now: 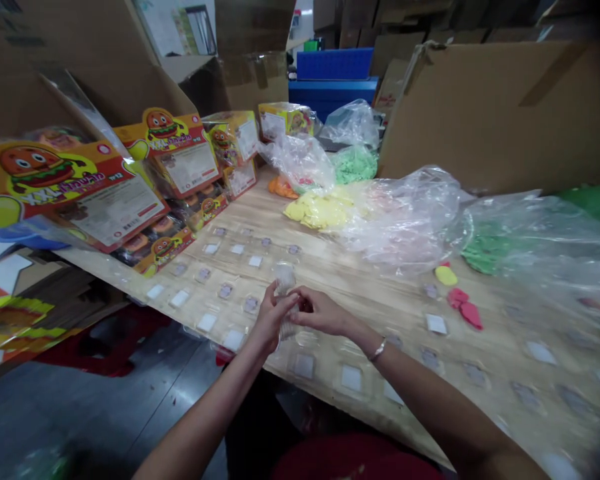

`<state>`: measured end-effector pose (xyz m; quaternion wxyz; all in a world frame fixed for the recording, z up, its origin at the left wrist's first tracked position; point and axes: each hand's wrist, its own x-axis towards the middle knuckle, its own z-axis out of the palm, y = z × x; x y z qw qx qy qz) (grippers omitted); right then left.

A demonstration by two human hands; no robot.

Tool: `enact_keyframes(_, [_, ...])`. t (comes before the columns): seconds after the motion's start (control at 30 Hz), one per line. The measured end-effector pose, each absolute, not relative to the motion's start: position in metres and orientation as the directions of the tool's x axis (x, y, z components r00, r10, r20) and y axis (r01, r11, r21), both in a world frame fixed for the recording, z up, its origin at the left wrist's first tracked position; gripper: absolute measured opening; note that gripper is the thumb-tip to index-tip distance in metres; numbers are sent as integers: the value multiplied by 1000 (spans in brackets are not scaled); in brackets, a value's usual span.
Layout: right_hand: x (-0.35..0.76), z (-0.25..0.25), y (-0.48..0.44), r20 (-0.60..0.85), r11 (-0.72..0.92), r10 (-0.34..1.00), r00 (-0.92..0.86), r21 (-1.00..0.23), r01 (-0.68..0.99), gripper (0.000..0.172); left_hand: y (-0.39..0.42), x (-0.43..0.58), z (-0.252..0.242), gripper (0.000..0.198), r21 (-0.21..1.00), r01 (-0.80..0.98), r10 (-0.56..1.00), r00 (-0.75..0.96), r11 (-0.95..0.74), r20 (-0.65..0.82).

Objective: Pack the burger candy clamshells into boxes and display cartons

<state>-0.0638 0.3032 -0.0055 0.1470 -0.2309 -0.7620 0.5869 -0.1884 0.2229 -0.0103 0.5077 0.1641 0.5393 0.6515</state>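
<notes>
My left hand (271, 315) is wrapped around a stack of thin transparent plastic trays (284, 275) held above the near part of the table. From the other side, my right hand (323, 311) has its thumb and fingers pinched at the stack's side. Blur hides whether a single tray is apart from the rest between them. Below and around the hands, rows of small transparent trays lie on the table, some with white squares (207, 323) and others with greyish pieces (225, 291).
Printed burger display boxes (187, 157) stand at the left. Plastic bags with yellow pieces (325, 208) and green pieces (485, 250) lie across the back and right. Loose red pieces (464, 307) and a yellow piece (446, 275) lie at the right. A large carton (500, 120) stands behind.
</notes>
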Motion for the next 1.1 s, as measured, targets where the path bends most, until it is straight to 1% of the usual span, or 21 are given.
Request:
enact_keyframes(0.07, [-61, -2, 306, -19, 349, 646, -763, -882, 318, 17, 220, -191, -7, 76, 855, -507, 830, -427, 109, -359])
enact_keyframes(0.13, [-59, -3, 312, 2, 391, 743, -669, -813, 431, 13, 220, -196, -3, 72, 851, -510, 809, -443, 127, -386])
enact_keyframes(0.2, [-58, -8, 322, -24, 355, 770, -638, -815, 458, 18, 224, -199, 1, 71, 849, -510, 800, -447, 139, -400])
enact_keyframes(0.27, [-57, -14, 331, -59, 304, 758, -650, -849, 432, 25, 233, -199, 1, 73, 856, -500, 806, -448, 132, -387])
enact_keyframes(0.37, [-53, -22, 340, -65, 267, 772, -632, -869, 416, 32, 256, -195, -4, 74, 900, -417, 851, -422, 124, -313])
enact_keyframes(0.43, [-50, -28, 347, -96, 227, 810, -578, -859, 460, 32, 273, -193, -8, 73, 927, -352, 883, -386, 125, -266])
enact_keyframes(0.5, [-47, -36, 356, -156, 166, 844, -513, -834, 526, 31, 285, -194, -11, 74, 937, -327, 895, -371, 124, -248])
enact_keyframes(0.57, [-43, -43, 368, -216, 112, 854, -473, -811, 574, 35, 292, -198, -13, 81, 939, -322, 887, -389, 122, -248])
enact_keyframes(0.63, [-39, -47, 380, -246, 91, 861, -445, -787, 610, 39, 293, -203, -14, 87, 943, -309, 875, -415, 122, -249])
enact_keyframes(0.7, [-36, -44, 385, -228, 99, 886, -404, -759, 644, 38, 290, -206, -14, 94, 945, -295, 869, -422, 138, -259])
enact_keyframes(0.77, [-34, -35, 383, -149, 149, 917, -371, -735, 662, 35, 286, -204, -13, 103, 949, -261, 863, -424, 175, -275])
enact_keyframes(0.8, [-33, -29, 380, -99, 199, 912, -398, -742, 640, 34, 283, -201, -12, 107, 954, -226, 860, -427, 196, -278])
enact_keyframes(0.83, [-33, -25, 375, -60, 248, 888, -457, -773, 583, 35, 280, -196, -11, 111, 959, -182, 860, -429, 216, -275])
enact_keyframes(0.87, [-32, -21, 369, -35, 278, 844, -534, -824, 493, 38, 277, -191, -10, 113, 965, -131, 867, -423, 229, -263])
enact_keyframes(0.9, [-32, -19, 363, -21, 276, 789, -614, -881, 384, 41, 274, -185, -9, 115, 970, -74, 880, -409, 231, -241])
enact_keyframes(0.97, [-29, -20, 350, -22, 165, 700, -714, -967, 192, 45, 266, -173, -6, 117, 975, 32, 918, -346, 218, -194])
enact_keyframes(1.03, [-24, -26, 338, -26, 46, 690, -723, -996, 80, 46, 258, -162, -4, 117, 972, 123, 952, -258, 200, -164])
enact_keyframes(1.1, [-14, -34, 327, -13, -31, 694, -720, -999, -11, 46, 253, -153, -2, 116, 966, 175, 967, -203, 190, -153])
